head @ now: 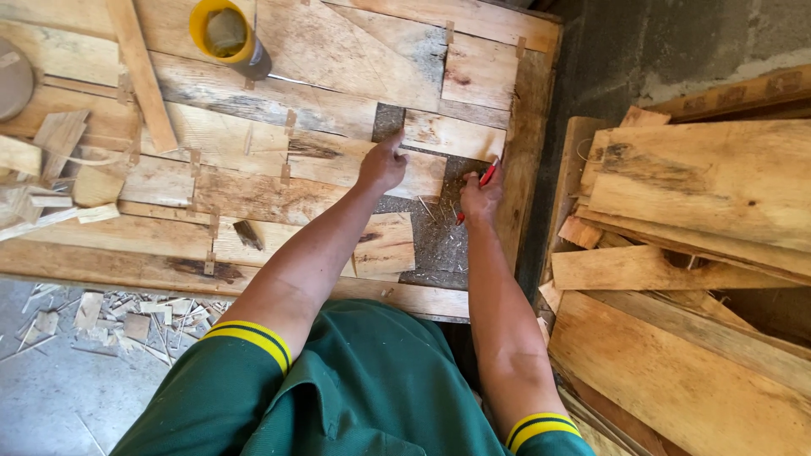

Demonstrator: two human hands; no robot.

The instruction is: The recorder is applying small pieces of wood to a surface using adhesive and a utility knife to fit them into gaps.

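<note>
My left hand (382, 165) rests with a finger stretched out on a pale wood veneer piece (448, 135) near a dark gap (435, 232) in the patchwork panel (279, 110). My right hand (481, 196) is closed around a red pencil (483, 179), its tip down over the dark gap beside the panel's right border strip (519, 169). A smaller veneer piece (384, 245) lies under my left forearm. Thin splinters are scattered in the gap.
A yellow-rimmed tape roll (226, 34) stands at the panel's top. Loose veneer offcuts (51, 169) lie at the left, scraps (127, 317) on the grey floor. Stacked wooden boards (701, 253) fill the right side against a concrete wall (676, 42).
</note>
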